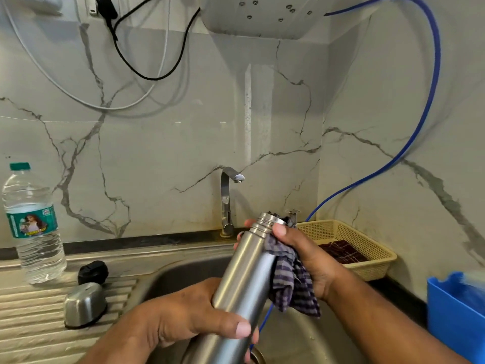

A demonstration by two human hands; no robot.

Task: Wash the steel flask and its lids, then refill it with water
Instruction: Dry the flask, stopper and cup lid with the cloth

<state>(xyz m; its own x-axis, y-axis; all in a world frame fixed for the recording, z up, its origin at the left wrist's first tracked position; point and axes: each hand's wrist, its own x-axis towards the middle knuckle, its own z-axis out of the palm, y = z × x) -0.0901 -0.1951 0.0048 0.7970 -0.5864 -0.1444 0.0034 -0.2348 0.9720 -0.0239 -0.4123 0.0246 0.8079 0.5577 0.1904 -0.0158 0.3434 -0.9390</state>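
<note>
1. I see the steel flask (244, 279) held over the sink (178, 274). It is tilted, with its open threaded mouth pointing up and away and its base running out of the bottom of my view.
2. The left hand (183, 319) grips the flask's lower body, thumb laid across the front.
3. The right hand (301, 256) wraps the neck just below the threads and pins a checked cloth (291, 285) against the metal. The cloth's loose end hangs beside the flask.
4. The flask is a slim cylinder of brushed steel with a stepped shoulder and ridged threads. The cloth is thin, crumpled, and purple-grey.
5. On the ribbed steel drainboard (31, 311) to the left sits a domed steel lid (84, 303), with a black lid (93, 271) just behind it. Farther left a clear plastic bottle (31, 227) stands upright.
6. A bent steel tap (227, 200) rises behind the sink, and a cream perforated basket (367, 248) sits to its right.
</note>
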